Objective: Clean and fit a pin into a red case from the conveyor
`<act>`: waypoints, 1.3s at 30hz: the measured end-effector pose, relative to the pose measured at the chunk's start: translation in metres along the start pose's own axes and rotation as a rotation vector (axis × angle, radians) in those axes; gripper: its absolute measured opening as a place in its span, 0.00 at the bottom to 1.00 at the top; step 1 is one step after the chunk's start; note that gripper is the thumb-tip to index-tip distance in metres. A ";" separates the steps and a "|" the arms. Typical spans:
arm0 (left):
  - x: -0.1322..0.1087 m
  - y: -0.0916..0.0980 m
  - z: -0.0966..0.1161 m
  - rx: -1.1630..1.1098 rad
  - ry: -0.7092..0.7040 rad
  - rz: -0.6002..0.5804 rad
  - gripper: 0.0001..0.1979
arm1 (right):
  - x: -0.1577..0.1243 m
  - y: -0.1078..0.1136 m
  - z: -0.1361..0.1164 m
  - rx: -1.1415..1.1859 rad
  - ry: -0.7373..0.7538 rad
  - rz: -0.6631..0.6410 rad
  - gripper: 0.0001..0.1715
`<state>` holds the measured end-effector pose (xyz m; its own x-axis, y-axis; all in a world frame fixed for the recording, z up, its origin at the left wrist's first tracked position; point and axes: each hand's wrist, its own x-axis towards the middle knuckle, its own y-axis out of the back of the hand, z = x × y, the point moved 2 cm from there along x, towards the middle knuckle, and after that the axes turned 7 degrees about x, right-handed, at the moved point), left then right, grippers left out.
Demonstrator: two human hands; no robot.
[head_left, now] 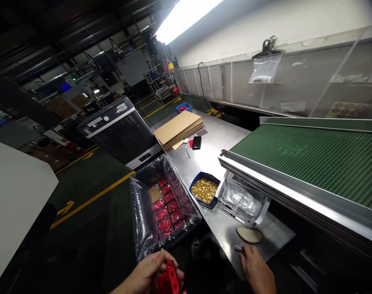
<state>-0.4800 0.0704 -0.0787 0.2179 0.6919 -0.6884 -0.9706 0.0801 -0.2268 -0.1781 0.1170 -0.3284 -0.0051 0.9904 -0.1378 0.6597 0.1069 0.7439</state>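
Note:
My left hand is at the bottom of the view, its fingers curled round a red plastic part. Just above it stands a dark bin lined with clear plastic, holding rows of red parts. My right hand rests on the front edge of the steel table, fingers together on a small metal piece. A round tan disc lies beside that hand.
A blue tray of small brass pieces and a clear plastic box sit under the green conveyor. Farther back are stacked cardboard sheets, a black phone and a grey machine. The floor has yellow lines.

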 end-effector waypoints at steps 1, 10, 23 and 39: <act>0.000 0.005 0.005 0.083 -0.031 0.032 0.26 | 0.001 0.001 -0.001 0.007 0.015 0.020 0.24; 0.013 -0.024 -0.017 -0.189 0.065 -0.127 0.32 | -0.004 0.015 -0.029 0.155 0.028 0.019 0.25; 0.007 -0.060 0.021 -0.282 0.114 0.226 0.40 | -0.031 0.122 -0.185 0.749 0.307 -0.096 0.17; -0.005 -0.088 0.051 -0.246 0.166 0.242 0.39 | -0.049 0.157 -0.247 0.542 0.634 -0.131 0.12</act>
<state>-0.4013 0.0968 -0.0201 0.0189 0.5420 -0.8401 -0.9469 -0.2600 -0.1890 -0.2602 0.1065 -0.0436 -0.4207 0.8515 0.3129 0.8929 0.3277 0.3087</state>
